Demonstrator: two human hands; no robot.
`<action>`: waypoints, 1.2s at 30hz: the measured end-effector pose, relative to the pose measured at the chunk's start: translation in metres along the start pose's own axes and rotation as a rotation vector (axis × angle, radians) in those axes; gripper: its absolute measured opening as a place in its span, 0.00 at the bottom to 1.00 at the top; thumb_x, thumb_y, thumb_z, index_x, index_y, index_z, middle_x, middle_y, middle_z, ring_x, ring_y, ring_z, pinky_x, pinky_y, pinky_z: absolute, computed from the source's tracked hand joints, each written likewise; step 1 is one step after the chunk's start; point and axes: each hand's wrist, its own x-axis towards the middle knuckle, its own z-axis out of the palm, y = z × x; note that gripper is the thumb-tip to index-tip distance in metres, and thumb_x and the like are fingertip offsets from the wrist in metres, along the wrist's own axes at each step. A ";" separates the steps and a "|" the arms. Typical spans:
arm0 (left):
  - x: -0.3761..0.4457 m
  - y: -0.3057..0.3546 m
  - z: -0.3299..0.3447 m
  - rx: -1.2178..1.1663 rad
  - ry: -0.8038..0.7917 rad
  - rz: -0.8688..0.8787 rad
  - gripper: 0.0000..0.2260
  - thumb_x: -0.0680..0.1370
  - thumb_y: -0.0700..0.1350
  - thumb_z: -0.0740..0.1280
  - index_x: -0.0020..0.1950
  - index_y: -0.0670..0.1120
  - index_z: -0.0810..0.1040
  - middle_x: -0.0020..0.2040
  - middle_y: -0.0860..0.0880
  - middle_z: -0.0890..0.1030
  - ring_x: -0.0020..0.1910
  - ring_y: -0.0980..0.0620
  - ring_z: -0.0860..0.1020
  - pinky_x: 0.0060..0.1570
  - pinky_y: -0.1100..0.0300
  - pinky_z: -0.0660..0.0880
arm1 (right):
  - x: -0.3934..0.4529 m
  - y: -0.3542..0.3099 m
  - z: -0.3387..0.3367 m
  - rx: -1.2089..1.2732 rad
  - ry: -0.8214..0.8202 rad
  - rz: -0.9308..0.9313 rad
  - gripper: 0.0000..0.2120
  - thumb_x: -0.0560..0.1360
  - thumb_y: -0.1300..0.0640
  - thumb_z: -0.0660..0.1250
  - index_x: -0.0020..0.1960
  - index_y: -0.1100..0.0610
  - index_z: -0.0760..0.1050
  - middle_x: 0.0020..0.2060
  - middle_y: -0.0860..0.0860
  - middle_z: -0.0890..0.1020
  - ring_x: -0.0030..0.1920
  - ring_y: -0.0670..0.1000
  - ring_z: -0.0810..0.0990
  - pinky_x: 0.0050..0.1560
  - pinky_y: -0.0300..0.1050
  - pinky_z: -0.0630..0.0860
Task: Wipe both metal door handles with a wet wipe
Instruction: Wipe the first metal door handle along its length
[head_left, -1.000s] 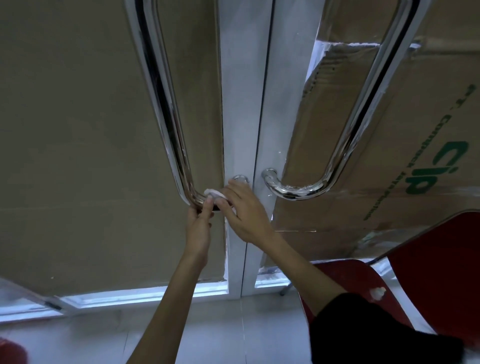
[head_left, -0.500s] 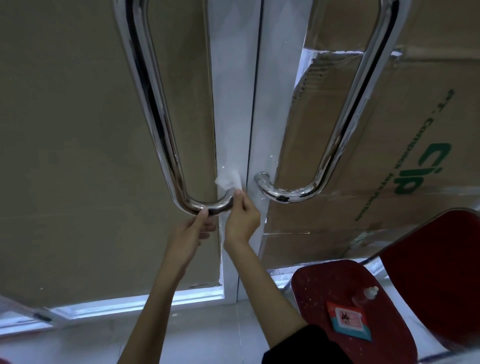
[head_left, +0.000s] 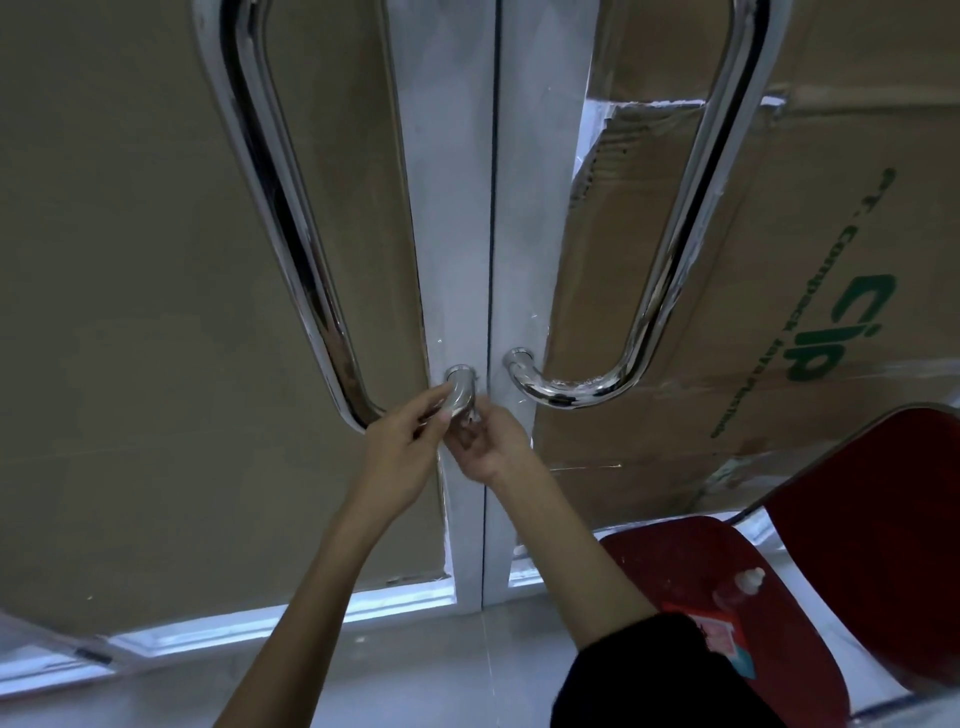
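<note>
We see two metal door handles, our left hand (head_left: 402, 441) gripping the left handle's (head_left: 291, 218) lower bend, our right hand (head_left: 491, 441) curled beneath it, wet wipe hidden, right handle (head_left: 670, 270) untouched.

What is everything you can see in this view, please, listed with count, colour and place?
Curved polished metal door handles: two, silver; left handle, right handle.
White double door frame: one, centre.
Brown cardboard sheets behind the glass: both panes; the right one has green print.
Red plastic chair: one, lower right.
Small clear bottle with white cap: one, on the chair seat.
White wet wipe: one, barely visible under the left handle's lower end.
Left hand: holds the left handle's lower bend.
Right hand: pinches the wipe.
</note>
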 end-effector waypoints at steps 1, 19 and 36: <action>0.000 -0.002 0.000 0.024 0.013 0.018 0.13 0.78 0.41 0.65 0.62 0.52 0.78 0.51 0.61 0.79 0.49 0.69 0.76 0.52 0.78 0.69 | -0.005 0.007 -0.007 -0.039 -0.027 -0.019 0.12 0.81 0.56 0.59 0.49 0.63 0.75 0.41 0.57 0.80 0.41 0.53 0.80 0.53 0.47 0.78; 0.029 0.018 0.075 -0.540 0.088 -0.311 0.08 0.73 0.38 0.71 0.51 0.43 0.77 0.49 0.43 0.82 0.51 0.44 0.81 0.51 0.50 0.79 | -0.071 -0.065 -0.068 -0.647 0.001 -0.398 0.16 0.79 0.52 0.61 0.58 0.62 0.77 0.47 0.55 0.82 0.43 0.50 0.80 0.38 0.38 0.77; 0.031 0.004 0.120 0.194 0.316 0.325 0.07 0.77 0.42 0.68 0.52 0.43 0.83 0.48 0.49 0.78 0.49 0.53 0.77 0.53 0.62 0.73 | -0.070 -0.114 -0.097 -0.781 -0.033 -0.371 0.12 0.78 0.55 0.62 0.54 0.59 0.81 0.46 0.53 0.82 0.46 0.50 0.79 0.46 0.41 0.75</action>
